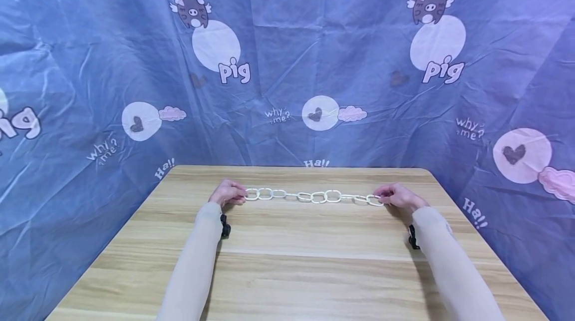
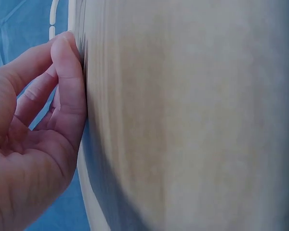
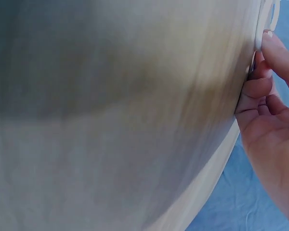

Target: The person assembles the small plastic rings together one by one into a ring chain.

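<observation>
A chain (image 1: 319,197) of pale oval links stretches from left to right across the far part of the table, between my two hands. My left hand (image 1: 228,192) pinches its left end link, thumb against fingers. In the left wrist view, that hand (image 2: 43,110) has its fingertips together at a white link (image 2: 53,14), low by the tabletop. At the other end, my right hand (image 1: 397,196) pinches the last link between thumb and fingers. The right wrist view shows this hand (image 3: 269,91) with its lower fingers curled close to the table surface.
The wood-grain table (image 1: 296,276) has rounded far corners. Blue fabric (image 1: 287,71) printed with pigs and words hangs behind it and along both sides. Each wrist carries a small black device, the left one (image 1: 225,226) and the right one (image 1: 414,237).
</observation>
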`<action>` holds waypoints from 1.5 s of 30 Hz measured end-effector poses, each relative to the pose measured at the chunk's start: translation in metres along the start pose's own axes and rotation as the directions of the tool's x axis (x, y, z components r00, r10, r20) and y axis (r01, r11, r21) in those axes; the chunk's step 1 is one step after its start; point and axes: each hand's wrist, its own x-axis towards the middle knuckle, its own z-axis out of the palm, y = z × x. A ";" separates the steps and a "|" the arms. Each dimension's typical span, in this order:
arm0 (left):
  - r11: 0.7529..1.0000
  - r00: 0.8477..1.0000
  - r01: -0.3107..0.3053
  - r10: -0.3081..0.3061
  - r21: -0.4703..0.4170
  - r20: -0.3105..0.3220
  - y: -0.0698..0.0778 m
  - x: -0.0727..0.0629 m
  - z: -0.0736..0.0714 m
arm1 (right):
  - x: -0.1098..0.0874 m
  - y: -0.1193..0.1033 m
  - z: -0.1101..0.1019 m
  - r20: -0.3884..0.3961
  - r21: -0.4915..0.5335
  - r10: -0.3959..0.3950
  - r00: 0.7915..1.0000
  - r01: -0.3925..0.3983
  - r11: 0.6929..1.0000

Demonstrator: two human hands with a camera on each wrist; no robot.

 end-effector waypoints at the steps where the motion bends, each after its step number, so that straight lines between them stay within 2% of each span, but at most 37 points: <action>1: 1.000 1.000 0.003 -0.003 0.004 -0.007 0.000 0.000 0.000 | 0.000 0.000 0.000 -0.002 -0.010 -0.011 1.000 0.011 1.000; 10: 0.998 0.999 0.017 -0.015 0.054 -0.032 -0.001 0.000 0.003 | 0.001 0.000 0.001 -0.023 -0.046 -0.041 0.999 0.040 0.998; 16: 0.998 1.000 -0.005 0.005 0.055 -0.006 -0.001 0.001 -0.001 | 0.001 0.001 0.000 -0.013 -0.016 -0.017 1.000 0.017 1.000; 23: 0.997 1.000 -0.015 0.014 0.079 0.018 -0.001 -0.003 -0.003 | 0.000 0.002 -0.001 0.004 -0.011 -0.071 0.997 0.071 0.997; 28: 0.993 0.997 -0.041 0.034 0.107 0.069 0.000 -0.007 -0.004 | -0.003 0.001 -0.004 0.003 0.114 0.007 1.000 -0.008 0.993; 31: 0.991 0.995 -0.055 0.044 0.124 0.086 0.000 -0.009 -0.005 | -0.004 -0.001 -0.005 -0.013 0.219 0.065 0.998 -0.060 0.974; 34: 0.989 0.994 -0.064 0.051 0.131 0.097 0.001 -0.012 -0.005 | -0.005 -0.006 -0.007 -0.035 0.242 0.068 0.997 -0.058 0.969; 39: 0.981 0.988 -0.117 0.100 0.154 0.113 0.007 -0.018 -0.001 | -0.008 -0.020 -0.004 -0.039 0.221 0.054 0.998 -0.044 0.974; 45: 0.959 0.977 -0.204 0.186 0.195 0.105 0.015 -0.023 0.010 | -0.007 -0.041 0.009 0.013 0.232 -0.013 1.000 0.009 0.973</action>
